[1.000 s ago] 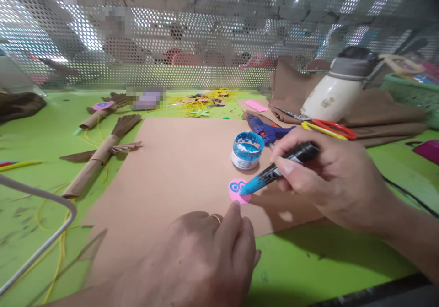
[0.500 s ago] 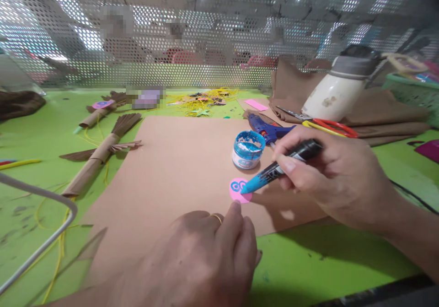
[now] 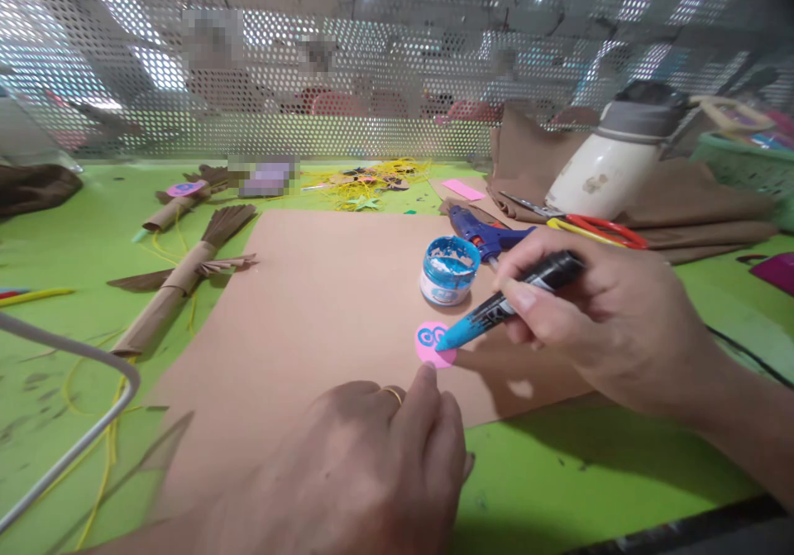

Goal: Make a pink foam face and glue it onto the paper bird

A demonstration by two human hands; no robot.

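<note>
My right hand (image 3: 595, 323) grips a black marker (image 3: 509, 305) whose blue-coated tip rests on a small pink paper disc (image 3: 432, 345) marked with blue rings. The disc lies on a brown sheet of paper (image 3: 322, 307). My left hand (image 3: 365, 464), a ring on one finger, is curled with a fingertip pressing the near edge of the disc. An open little jar of blue paint (image 3: 448, 270) stands just behind the disc.
A blue glue gun (image 3: 480, 232) and red-and-yellow scissors (image 3: 589, 231) lie behind the jar. A white flask (image 3: 611, 158) leans on folded brown paper at the right. Rolled brown paper figures (image 3: 179, 278) lie at the left on the green table (image 3: 595, 472). A perforated metal screen (image 3: 347, 67) closes the back.
Almost nothing: the marker tip stays on the pink disc and my left finger keeps holding its edge; the view shifted very slightly.
</note>
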